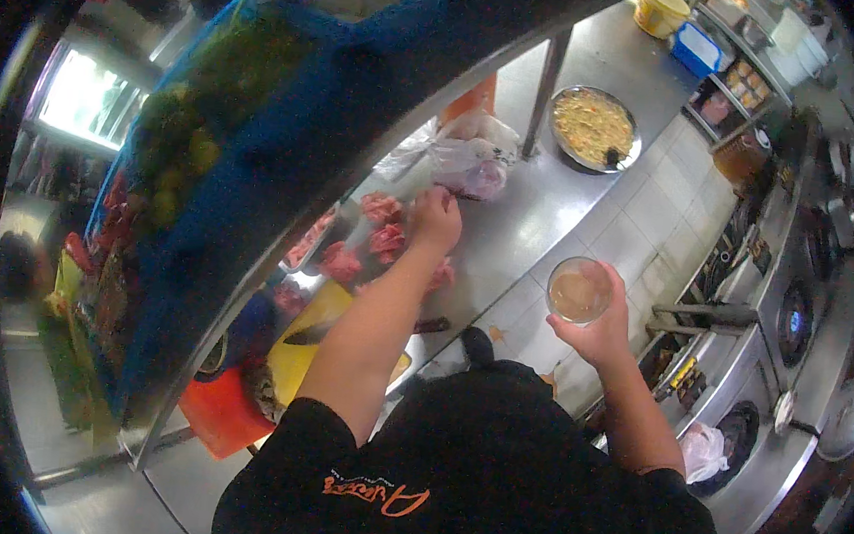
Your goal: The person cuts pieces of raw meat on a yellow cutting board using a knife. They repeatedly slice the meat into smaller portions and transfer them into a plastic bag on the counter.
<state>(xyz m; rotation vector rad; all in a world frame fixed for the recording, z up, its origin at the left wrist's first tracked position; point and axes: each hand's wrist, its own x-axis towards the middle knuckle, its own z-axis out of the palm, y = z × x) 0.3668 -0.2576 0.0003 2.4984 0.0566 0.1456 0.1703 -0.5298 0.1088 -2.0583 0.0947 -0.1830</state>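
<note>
My right hand [603, 318] holds a clear glass [580, 291] with a cloudy, pale brown content, over the tiled floor beside the counter. My left hand [437, 215] reaches over the steel counter [503, 250], its fingers curled at the lower edge of a clear plastic bag [477, 158]; whether they grip anything is hidden. Portions of raw meat [386, 241] lie beside and under my left forearm. A tray of meat [313, 237] stands to their left. A knife [434, 325] with a dark handle lies partly behind my forearm, across a yellow cutting board [317, 319].
A steel bowl of yellowish shredded food [594, 126] stands further along the counter. A metal shelf edge [407, 134] crosses above the counter at left. A red container [228, 409] is below left. Stoves [791, 326] line the right side, one with a blue flame.
</note>
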